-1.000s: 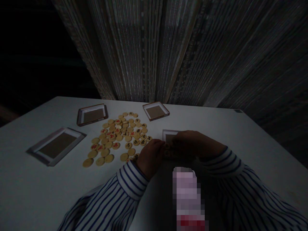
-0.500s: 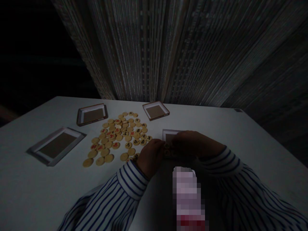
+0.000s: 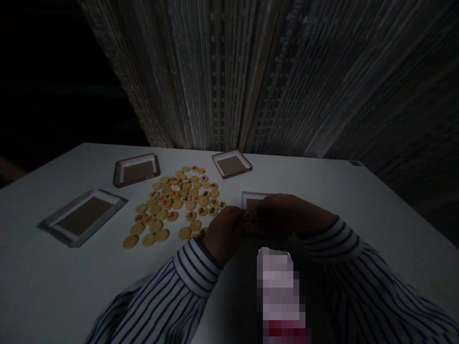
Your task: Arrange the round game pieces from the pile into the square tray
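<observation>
My left hand [image 3: 225,233] is at the left side of a shallow box [image 3: 254,196], its fingers closed together at the edge. From the right my right hand [image 3: 292,215] reaches over the same box, fingers bent down into it. Deep shadow hides both sets of fingertips, so whatever they hold cannot be made out. A few round pieces [image 3: 248,226] show dimly in the box between the hands. Left of my left hand, many round wooden Chinese chess pieces [image 3: 172,216] lie loosely spread, some piled, with red or black characters or plain backs up.
Three more shallow boxes stand around the pieces: one at the left [image 3: 118,200], one at the back left [image 3: 156,165] and one at the back [image 3: 247,168]. A pixelated pale pink object [image 3: 281,291] is nearest me. Behind the white table [image 3: 322,184] hangs a string curtain [image 3: 229,86].
Both hands stay at the box with almost no movement. My view has shifted very slightly, and the spread pieces lie as before.
</observation>
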Demonstrator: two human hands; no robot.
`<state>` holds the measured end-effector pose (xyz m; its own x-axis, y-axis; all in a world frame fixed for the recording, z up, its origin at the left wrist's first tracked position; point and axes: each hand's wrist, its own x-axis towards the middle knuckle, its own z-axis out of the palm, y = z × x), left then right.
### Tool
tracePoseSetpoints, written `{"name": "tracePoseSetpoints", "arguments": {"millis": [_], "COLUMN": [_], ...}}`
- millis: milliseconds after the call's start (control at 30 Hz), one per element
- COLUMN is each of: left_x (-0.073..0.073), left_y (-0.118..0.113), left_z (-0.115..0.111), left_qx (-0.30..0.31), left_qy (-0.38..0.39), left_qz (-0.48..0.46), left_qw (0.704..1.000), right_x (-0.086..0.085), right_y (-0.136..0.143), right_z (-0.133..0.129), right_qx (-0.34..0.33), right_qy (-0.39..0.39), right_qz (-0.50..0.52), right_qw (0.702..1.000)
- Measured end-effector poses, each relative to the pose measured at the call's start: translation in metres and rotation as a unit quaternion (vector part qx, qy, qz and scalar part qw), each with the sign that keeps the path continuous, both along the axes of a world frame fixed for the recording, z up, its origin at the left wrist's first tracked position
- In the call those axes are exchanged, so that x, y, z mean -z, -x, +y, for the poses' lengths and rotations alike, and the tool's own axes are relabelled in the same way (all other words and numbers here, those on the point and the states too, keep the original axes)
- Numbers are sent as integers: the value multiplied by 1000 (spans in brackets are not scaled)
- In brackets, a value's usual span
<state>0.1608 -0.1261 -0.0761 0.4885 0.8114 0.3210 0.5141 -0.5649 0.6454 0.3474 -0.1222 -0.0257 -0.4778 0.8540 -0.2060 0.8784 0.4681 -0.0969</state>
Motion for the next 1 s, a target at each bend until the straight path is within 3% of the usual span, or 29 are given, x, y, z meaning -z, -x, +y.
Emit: {"name": "tracePoseSetpoints", "arguments": {"millis": [1000], "left_x": [1], "left_y": [0], "left_z": [1], "left_qx": [-3], "left_qy": [0], "left_qz": [6], "left_qw": [1000], "right_x": [4], "right_y": [1], "right_z": [1], "right_qx": [-16], "right_qy": [-6], "right_qz": [-10], "right_qw": [1000]}}
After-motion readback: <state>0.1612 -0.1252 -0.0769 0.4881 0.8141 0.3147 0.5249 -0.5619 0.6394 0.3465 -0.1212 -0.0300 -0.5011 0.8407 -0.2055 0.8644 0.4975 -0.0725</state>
